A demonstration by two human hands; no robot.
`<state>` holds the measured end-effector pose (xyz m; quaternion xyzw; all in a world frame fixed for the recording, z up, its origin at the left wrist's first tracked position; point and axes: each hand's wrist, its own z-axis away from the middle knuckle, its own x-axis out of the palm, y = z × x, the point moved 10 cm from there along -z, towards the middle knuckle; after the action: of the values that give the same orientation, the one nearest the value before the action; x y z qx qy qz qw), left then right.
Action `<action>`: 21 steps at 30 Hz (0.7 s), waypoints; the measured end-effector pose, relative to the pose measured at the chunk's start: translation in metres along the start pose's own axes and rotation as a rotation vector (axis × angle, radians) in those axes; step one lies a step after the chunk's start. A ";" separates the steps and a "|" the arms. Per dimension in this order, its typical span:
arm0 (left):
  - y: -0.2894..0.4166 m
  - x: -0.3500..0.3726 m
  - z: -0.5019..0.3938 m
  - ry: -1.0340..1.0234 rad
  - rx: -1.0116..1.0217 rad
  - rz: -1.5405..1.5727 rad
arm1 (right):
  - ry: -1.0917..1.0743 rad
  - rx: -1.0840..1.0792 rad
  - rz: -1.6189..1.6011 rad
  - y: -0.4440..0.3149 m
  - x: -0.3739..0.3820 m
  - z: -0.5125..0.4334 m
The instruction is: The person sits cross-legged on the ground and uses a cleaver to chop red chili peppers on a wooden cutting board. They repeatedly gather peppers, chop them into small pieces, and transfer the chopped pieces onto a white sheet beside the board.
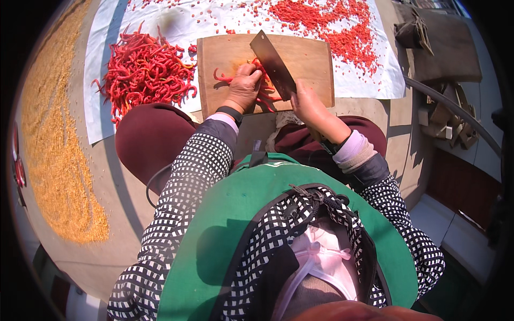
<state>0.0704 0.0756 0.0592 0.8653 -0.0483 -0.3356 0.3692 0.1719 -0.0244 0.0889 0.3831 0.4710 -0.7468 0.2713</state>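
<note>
A wooden cutting board point(309, 60) lies in front of me on a white cloth. My left hand point(245, 86) presses on red chili peppers point(267, 94) on the board, its fingers curled over them. In my right hand point(307, 100) is a cleaver point(275, 66), its broad dark blade slanting up and left beside my left fingertips. The cleaver's handle is mostly hidden in my grip. One curved pepper sticks out to the left of my left hand. Left of the board, a large heap of whole red chili peppers point(144, 72) rests on the cloth.
Chopped red chili point(349, 40) is spread on the white cloth point(385, 86) beyond and right of the board. Yellow grain point(66, 180) covers the ground at far left. A dark curved pipe point(453, 106) and cardboard pieces point(453, 116) lie at right. My knees flank the board's near edge.
</note>
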 end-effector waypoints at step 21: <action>-0.003 0.001 -0.001 -0.007 -0.024 0.003 | 0.100 -0.072 -0.003 -0.009 -0.001 -0.025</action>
<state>0.0714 0.0773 0.0570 0.8596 -0.0471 -0.3386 0.3798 0.1737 0.0020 0.0879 0.4090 0.5113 -0.7097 0.2600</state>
